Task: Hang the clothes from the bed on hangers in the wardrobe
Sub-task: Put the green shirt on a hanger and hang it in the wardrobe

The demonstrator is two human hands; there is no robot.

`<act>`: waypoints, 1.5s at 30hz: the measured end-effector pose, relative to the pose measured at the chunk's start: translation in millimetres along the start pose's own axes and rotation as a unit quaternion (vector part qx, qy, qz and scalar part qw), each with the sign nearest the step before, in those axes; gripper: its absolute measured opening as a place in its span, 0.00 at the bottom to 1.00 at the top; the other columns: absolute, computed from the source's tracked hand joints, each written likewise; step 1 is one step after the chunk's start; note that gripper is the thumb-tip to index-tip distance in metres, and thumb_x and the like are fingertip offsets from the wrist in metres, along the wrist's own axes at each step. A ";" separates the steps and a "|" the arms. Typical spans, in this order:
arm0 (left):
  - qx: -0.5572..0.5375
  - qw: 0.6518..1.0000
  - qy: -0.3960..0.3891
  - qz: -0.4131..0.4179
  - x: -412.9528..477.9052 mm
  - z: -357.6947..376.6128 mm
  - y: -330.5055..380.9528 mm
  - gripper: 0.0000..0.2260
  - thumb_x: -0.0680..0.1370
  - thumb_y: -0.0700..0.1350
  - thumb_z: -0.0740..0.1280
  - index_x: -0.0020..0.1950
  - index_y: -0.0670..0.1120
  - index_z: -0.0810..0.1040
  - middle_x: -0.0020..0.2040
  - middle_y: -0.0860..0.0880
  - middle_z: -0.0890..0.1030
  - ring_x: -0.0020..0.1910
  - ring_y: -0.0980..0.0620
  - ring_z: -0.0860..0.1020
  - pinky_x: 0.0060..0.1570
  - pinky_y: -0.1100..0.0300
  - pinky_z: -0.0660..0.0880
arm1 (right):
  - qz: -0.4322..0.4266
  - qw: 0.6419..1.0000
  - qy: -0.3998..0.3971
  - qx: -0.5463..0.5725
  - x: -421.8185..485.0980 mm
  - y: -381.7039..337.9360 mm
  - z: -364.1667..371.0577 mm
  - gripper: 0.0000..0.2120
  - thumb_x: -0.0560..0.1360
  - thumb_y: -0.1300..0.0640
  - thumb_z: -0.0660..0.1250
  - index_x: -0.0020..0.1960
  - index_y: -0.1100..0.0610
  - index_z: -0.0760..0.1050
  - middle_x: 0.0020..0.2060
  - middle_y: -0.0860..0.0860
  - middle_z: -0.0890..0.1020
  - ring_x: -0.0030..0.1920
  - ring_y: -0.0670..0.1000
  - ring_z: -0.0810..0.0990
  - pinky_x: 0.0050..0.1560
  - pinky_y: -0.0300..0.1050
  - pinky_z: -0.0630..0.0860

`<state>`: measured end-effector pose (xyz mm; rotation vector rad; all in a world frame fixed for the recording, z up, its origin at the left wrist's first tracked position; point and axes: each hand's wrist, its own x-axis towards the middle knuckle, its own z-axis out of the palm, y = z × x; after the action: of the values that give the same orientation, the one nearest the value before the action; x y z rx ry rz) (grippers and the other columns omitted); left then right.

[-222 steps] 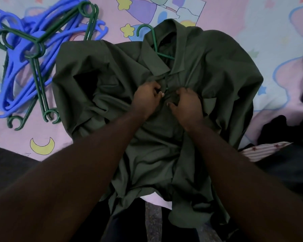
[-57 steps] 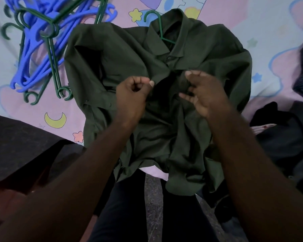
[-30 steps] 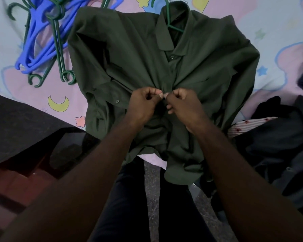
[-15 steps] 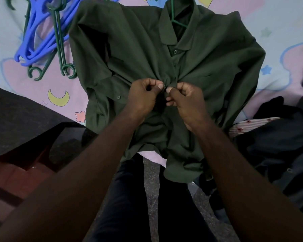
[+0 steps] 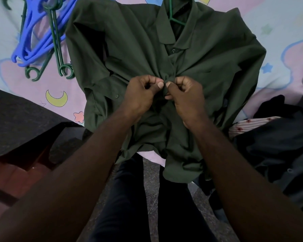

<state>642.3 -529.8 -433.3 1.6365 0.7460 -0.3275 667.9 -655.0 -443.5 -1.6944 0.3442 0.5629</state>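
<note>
Left hand [image 5: 140, 95] and right hand [image 5: 186, 96] are pinching the shirt [image 5: 208, 67] front together, hanger [image 5: 173, 16] lying above their grip.

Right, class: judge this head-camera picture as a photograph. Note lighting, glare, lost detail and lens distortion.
Head view: the light is dim and soft, with no glare; the left hand and right hand pinching the green shirt are sharp; the dark clothes at the right sink into shadow, little detail left; the wide lens swells the forearms toward the lower corners.
</note>
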 end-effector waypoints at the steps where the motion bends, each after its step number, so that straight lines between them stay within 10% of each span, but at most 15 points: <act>1: 0.001 1.000 -0.001 -0.001 0.9 -0.3 -0.3 0.03 0.78 0.38 0.68 0.49 0.41 0.81 0.47 0.37 0.83 0.43 0.52 0.79 0.52 0.55 0.78 | 0.007 1.000 0.006 0.005 0.9 0.8 0.7 0.04 0.77 0.63 0.67 0.47 0.63 0.79 0.42 0.60 0.84 0.38 0.48 0.80 0.38 0.40 0.79; 33: -0.026 1.000 -0.005 -0.007 4.4 1.8 0.2 0.01 0.76 0.38 0.70 0.46 0.40 0.81 0.40 0.42 0.83 0.40 0.53 0.79 0.46 0.60 0.79 | 0.067 0.989 -0.128 0.009 5.2 -14.6 -22.0 0.06 0.77 0.69 0.66 0.44 0.60 0.76 0.38 0.58 0.82 0.38 0.52 0.84 0.43 0.44 0.83; 39: -0.053 0.998 -0.029 -0.019 3.6 4.7 4.8 0.15 0.78 0.48 0.70 0.38 0.36 0.81 0.37 0.33 0.81 0.35 0.41 0.79 0.41 0.47 0.77 | -0.011 0.984 -0.063 -0.164 11.4 -13.2 -16.7 0.06 0.75 0.60 0.71 0.42 0.59 0.76 0.32 0.54 0.82 0.32 0.49 0.82 0.35 0.47 0.82; 45: -0.084 0.995 -0.001 -0.061 8.5 8.6 7.7 0.08 0.79 0.40 0.68 0.45 0.34 0.80 0.44 0.36 0.83 0.43 0.44 0.80 0.53 0.46 0.79 | -0.139 0.950 -0.023 -0.279 8.8 -10.3 -9.1 0.04 0.73 0.58 0.72 0.41 0.56 0.78 0.33 0.46 0.81 0.34 0.45 0.80 0.39 0.46 0.79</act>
<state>655.2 -536.0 -434.2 1.4349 0.8527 -0.3437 682.2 -661.1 -438.6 -2.2220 -0.1075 0.5153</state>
